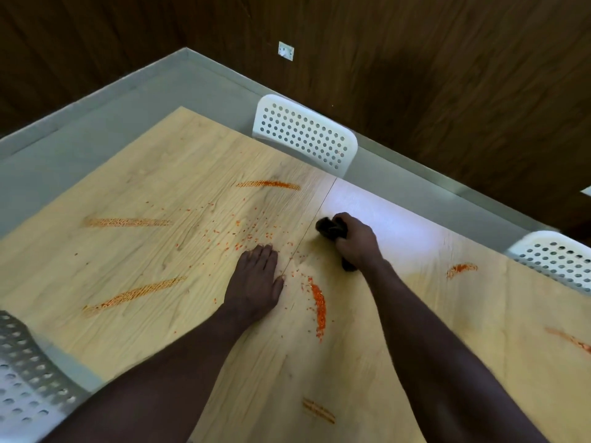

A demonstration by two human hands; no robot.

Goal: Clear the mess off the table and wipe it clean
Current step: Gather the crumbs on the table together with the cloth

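— Gripping what, the right hand (pixel 355 243)?
— A dark cloth (pixel 329 228), its fingers clenched round it, on the desk (pixel 144 257) toward the far edge.
— And the left hand (pixel 256 279)?
— Flat, fingers released, beside scattered orange crumbs (pixel 243 238); streaks (pixel 128 222) lie toward the left and right edges.

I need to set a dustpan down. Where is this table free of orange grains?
Bare: the bright patch beyond the cloth, toward the white chair, and the far left corner of the table. Crowded: loose grains ahead of the left hand, and a curved streak between both arms.
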